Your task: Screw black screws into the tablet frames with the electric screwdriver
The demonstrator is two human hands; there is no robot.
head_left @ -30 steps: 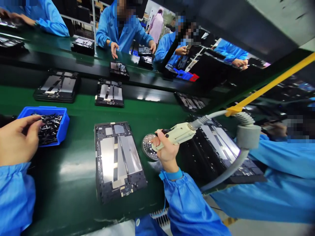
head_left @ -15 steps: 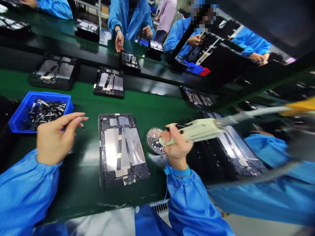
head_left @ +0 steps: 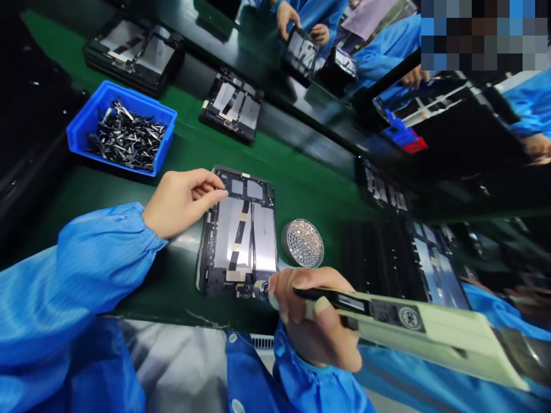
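Observation:
An open tablet housing [head_left: 241,235] with silver panels and a black frame lies on the green conveyor belt [head_left: 189,152]. My left hand [head_left: 183,201] rests at its upper left edge, fingertips on the frame; whether they pinch something small is hidden. My right hand [head_left: 312,315] is shut around a cream electric screwdriver [head_left: 387,318], whose metal tip [head_left: 260,290] is at the housing's lower edge. A round perforated metal dish [head_left: 302,243] stands just right of the housing, near my right hand.
A blue bin [head_left: 129,98] of small black parts sits on the belt at upper left. Further tablet housings [head_left: 231,106] lie along the belts. Co-workers' hands [head_left: 287,18] work across the far belt. A small blue and red item [head_left: 404,140] sits at right.
My left hand has moved from beside the blue bin onto the housing's upper left edge. The screwdriver has come down from above the dish to the housing's lower edge. The view has tilted.

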